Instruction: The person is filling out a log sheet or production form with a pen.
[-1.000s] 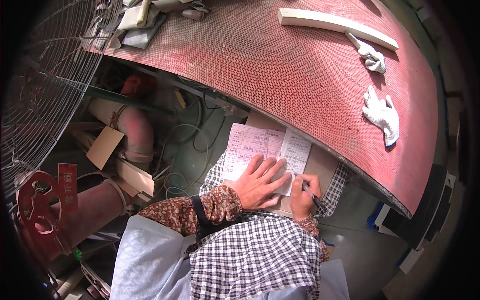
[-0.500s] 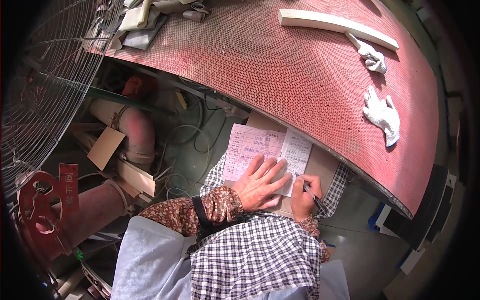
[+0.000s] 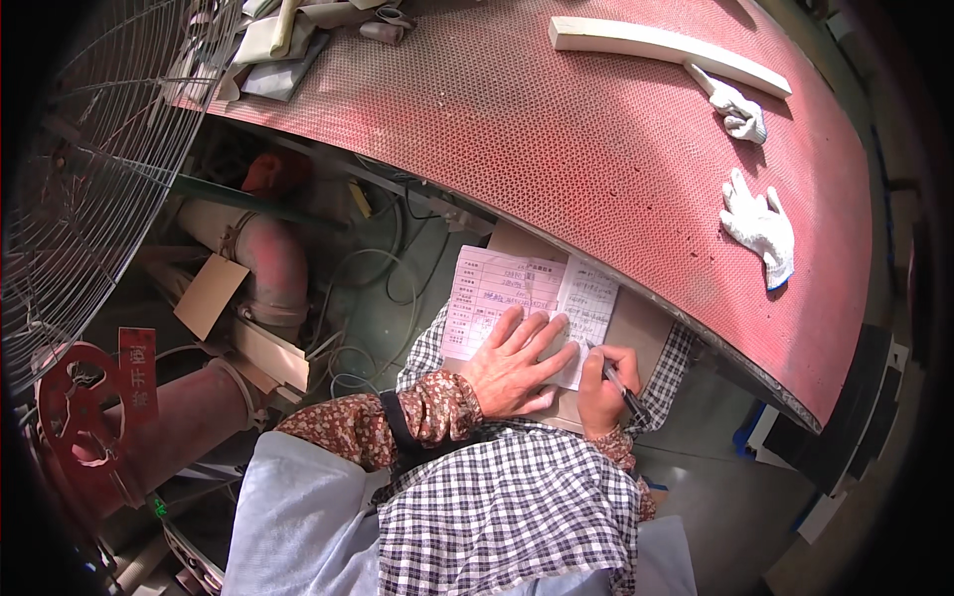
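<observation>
One pink form (image 3: 504, 281) lies at twelve o'clock from my left hand (image 3: 513, 372), partly under its spread fingers; I see my right hand (image 3: 602, 399) pinching a pen (image 3: 633, 403).

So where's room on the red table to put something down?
The middle of the red table, between the scrap pile and the white gloves, looks mostly bare. Crowded: the scrap pile's corner, and the papers under the left hand.

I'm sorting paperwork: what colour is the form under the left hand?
The form is pale pink; head view shows it.
</observation>
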Demonstrator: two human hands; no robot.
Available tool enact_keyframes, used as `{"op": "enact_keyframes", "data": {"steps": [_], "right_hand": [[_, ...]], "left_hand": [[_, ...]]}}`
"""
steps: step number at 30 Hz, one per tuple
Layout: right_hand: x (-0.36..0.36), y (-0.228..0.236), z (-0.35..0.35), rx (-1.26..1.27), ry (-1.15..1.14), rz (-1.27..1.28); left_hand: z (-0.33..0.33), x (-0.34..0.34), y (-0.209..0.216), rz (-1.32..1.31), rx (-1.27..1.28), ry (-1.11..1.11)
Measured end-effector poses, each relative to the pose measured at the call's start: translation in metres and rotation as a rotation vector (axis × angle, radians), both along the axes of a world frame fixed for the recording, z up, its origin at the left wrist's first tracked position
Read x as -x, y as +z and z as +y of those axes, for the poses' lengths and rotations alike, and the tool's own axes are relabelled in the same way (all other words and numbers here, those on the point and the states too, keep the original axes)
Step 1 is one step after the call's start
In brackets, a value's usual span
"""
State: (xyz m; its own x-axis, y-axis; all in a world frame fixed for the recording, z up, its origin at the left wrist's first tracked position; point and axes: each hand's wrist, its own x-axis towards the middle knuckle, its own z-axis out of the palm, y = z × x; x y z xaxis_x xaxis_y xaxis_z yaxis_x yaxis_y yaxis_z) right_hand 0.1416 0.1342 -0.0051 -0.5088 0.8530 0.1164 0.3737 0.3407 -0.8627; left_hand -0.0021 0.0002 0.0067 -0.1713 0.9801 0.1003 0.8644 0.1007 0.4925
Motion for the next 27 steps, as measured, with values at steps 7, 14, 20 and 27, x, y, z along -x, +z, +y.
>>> {"op": "enact_keyframes", "data": {"steps": [7,14,20,27], "right_hand": [[-0.0003,-0.0012,0.0004,0.017,0.01,0.012],[-0.0009,-0.0029,0.0001,0.005,0.011,0.02],[-0.0007,-0.0004,-0.0004,0.044,0.011,0.014],[-0.0017,-0.0027,0.0003,0.023,0.015,0.004]], "left_hand": [[-0.0006,-0.0012,-0.0031,0.01,-0.018,0.007],[-0.0014,-0.0021,-0.0037,0.03,-0.004,0.008],[-0.0009,-0.0013,-0.0028,0.038,-0.004,0.004],[-0.0003,-0.0009,-0.0028,0.022,-0.012,0.006]]}}
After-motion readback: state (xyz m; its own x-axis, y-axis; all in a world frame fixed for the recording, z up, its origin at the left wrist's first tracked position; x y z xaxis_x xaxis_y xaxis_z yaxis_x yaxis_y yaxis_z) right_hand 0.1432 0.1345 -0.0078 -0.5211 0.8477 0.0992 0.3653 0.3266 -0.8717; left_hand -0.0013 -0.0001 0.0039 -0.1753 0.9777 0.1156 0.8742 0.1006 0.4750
